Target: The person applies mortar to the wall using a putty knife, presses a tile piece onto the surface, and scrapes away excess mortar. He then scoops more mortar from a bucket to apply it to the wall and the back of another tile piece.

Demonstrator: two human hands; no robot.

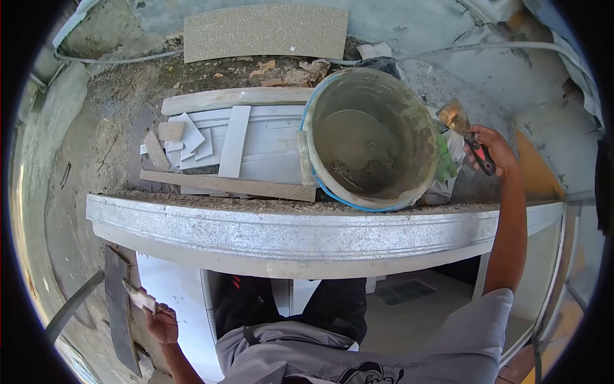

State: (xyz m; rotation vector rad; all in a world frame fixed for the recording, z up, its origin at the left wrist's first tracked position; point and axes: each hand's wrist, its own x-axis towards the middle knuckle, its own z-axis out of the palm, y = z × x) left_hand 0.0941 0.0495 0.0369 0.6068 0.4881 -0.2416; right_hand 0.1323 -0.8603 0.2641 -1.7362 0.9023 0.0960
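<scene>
While the right hand [492, 150] closes tightly around the red-and-black handle of a mortar-stained metal scraper [462, 125], the tool sits at three o'clock from the round grey mortar-caked bucket [409, 121], its blade tilted up and away, just beside the bucket's wall. At seven o'clock in the view, the left hand [163, 323] pinches a small pale flat tile fragment [139, 297], near a long dark grey slab [118, 307]. A speckled grey stone ledge [288, 233] runs between the hands. Pale cut tile strips [236, 141] lie at nine o'clock from the bucket, which holds dregs of wet mortar.
</scene>
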